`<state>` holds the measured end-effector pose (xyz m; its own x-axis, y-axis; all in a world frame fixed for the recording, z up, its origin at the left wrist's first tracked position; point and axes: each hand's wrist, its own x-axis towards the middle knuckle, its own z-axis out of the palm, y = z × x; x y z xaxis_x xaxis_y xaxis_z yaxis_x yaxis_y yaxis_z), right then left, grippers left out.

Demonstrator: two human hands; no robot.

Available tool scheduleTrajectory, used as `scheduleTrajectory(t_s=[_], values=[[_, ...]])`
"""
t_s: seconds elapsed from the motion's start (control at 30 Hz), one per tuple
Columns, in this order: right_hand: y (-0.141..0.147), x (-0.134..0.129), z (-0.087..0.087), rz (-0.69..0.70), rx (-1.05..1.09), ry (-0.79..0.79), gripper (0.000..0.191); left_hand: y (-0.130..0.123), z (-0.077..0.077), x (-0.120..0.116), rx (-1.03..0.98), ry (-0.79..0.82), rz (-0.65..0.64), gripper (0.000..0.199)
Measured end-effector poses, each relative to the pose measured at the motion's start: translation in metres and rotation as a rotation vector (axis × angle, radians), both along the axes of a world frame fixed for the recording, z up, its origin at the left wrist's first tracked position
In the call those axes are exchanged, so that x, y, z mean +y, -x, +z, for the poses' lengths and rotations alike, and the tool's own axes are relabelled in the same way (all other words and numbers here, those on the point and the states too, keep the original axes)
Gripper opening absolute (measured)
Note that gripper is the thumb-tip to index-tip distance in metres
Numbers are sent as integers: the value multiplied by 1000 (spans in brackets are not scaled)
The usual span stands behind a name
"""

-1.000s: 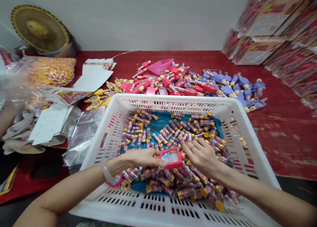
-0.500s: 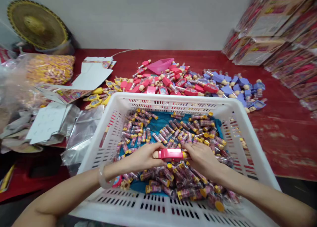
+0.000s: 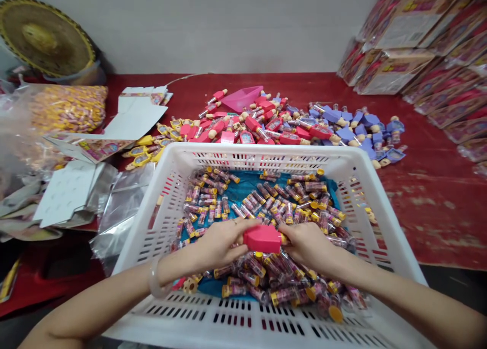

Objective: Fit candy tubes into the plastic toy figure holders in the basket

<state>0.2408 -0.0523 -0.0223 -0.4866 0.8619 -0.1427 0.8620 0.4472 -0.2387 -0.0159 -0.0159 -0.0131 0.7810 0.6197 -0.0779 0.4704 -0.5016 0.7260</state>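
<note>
Over the basket, my left hand (image 3: 226, 240) is closed on the left end of a pink plastic toy case (image 3: 263, 238). My right hand (image 3: 306, 242) pinches a small yellow-capped tube (image 3: 283, 239) at the right end of the case; most of this tube is hidden by the fingers and the case. Below both hands, many clear tubes with yellow caps (image 3: 249, 278) lie loose on a blue sheet (image 3: 243, 186) inside the white plastic basket (image 3: 380, 207).
Behind the basket lie heaps of pink toys (image 3: 274, 123), purple toys (image 3: 352, 131) and yellow toys (image 3: 140, 159) on the red table (image 3: 437, 212). Packed boxes (image 3: 399, 67) are stacked right. Cardboard (image 3: 66, 189), clear bags (image 3: 125, 207) and a straw hat (image 3: 41, 39) are left.
The pink toy case has turned in my hands, so a broad flat face now shows instead of its narrow side. Both hands stay over the basket; the view has shifted slightly.
</note>
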Motion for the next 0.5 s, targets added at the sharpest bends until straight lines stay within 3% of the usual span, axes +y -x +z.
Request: scheduleTrajectory(t_s=[0.07, 0.13, 0.17, 0.2, 0.3, 0.37, 0.43, 0.5], values=[[1, -4, -5, 85, -32, -261, 13, 0, 3, 5, 38, 490, -10, 67], [2, -10, -6, 183, -28, -460, 15, 0, 3, 5, 84, 806, -91, 60], [2, -13, -6, 207, -26, -502, 16, -1, 2, 3, 97, 819, -118, 55], [3, -15, -6, 210, -24, -491, 17, -1, 2, -1, 100, 726, -123, 50], [2, -21, -12, 142, -3, -178, 14, -3, 1, -13, 120, 88, -77, 36], [0, -21, -19, 120, 24, 43, 9, -4, 2, -16, 170, -202, -80, 38], [-3, -18, -25, 131, 36, 29, 7, -3, 5, -11, 187, -147, -78, 44], [-6, -14, -26, 158, 29, -224, 11, -1, 6, -3, 143, 208, -67, 53]])
